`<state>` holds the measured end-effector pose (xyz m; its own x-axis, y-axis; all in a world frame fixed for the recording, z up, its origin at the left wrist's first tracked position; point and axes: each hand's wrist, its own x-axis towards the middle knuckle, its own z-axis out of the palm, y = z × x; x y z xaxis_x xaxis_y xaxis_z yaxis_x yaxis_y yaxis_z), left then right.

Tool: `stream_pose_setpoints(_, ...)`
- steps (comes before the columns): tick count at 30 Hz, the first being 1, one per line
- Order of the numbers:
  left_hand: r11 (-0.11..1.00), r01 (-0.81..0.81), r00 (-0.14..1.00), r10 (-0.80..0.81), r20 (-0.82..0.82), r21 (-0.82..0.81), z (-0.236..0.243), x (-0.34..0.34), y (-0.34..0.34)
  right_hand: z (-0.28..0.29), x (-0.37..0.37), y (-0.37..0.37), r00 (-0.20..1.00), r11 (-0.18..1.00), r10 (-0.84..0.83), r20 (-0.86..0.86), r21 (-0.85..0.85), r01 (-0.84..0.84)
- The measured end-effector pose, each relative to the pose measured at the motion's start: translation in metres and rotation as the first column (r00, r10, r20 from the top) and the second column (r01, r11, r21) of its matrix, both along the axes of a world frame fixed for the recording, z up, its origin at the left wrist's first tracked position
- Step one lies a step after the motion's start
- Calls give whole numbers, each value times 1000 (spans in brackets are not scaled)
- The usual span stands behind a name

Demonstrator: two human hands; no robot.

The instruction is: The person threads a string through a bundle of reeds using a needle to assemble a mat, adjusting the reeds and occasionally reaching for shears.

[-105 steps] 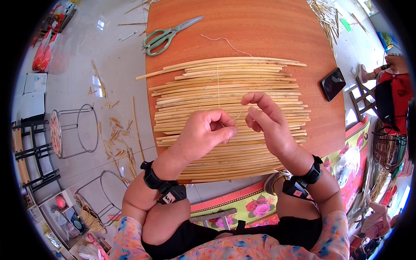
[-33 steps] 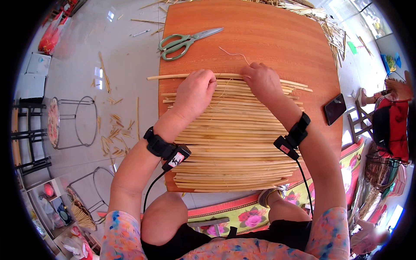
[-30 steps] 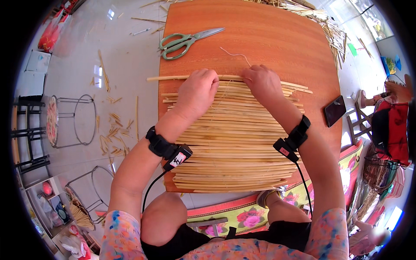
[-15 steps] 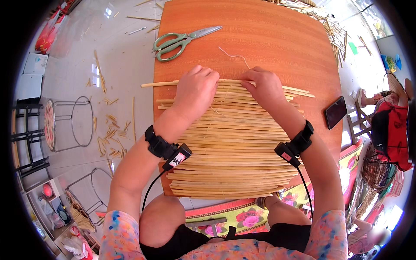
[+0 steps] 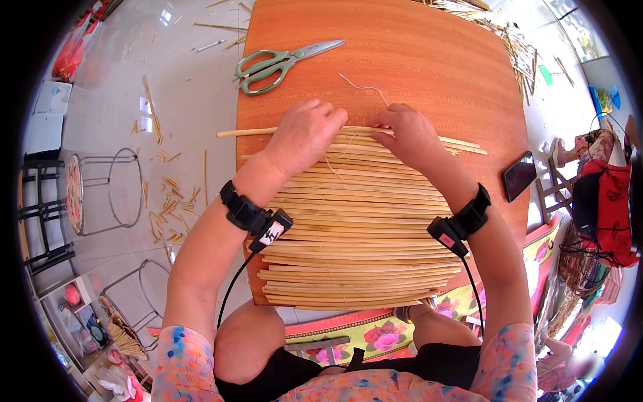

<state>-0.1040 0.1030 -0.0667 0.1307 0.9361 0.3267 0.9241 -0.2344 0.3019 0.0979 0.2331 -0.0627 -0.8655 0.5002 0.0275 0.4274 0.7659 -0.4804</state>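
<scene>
A mat of pale yellow reed stalks (image 5: 358,231), laid side by side, covers the near part of the table. Along its far edge lies a reed stalk (image 5: 244,132) whose left end sticks out past the others. My left hand (image 5: 305,134) is closed around this stalk, fingers curled over it. To its right my right hand (image 5: 410,134) pinches the same far edge between thumb and fingers. A thin pale string (image 5: 365,87) runs from the right fingers onto the table beyond. Another length of thread (image 5: 333,167) loops loosely over the mat; how it is tied is hidden.
Green-handled scissors (image 5: 271,67) lie at the far left of the orange wooden table (image 5: 415,53). A black phone (image 5: 519,175) rests at its right edge. Cut stalk pieces (image 5: 171,211) and a round stool (image 5: 77,194) are on the floor to the left.
My left hand has slid slightly to the right along the stalk, closer to my right hand. The right hand stays nearly in place.
</scene>
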Motion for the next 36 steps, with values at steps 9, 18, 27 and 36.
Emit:
stream_pose_setpoints(9, 993, 108, 994, -109, -5, -45, -1, -3, 10, 4, 3, 9, 1000, 993, -17, 4, -121, 18)
stream_pose_setpoints(18, 985, 133, 991, -129, 42, -110, 6, -7, 13, 36, 53, 50, 998, 997, -66, -20, -44, 65)
stream_pose_setpoints(27, 990, 126, 992, -126, -5, -61, 7, -5, 12, 24, 20, 14, 999, 999, -31, 26, -29, 32)
stream_pose_setpoints(36, 986, 115, 993, -110, 47, -123, 7, -5, 15, 7, 1, -1, 995, 1000, 15, 97, 5, -16)
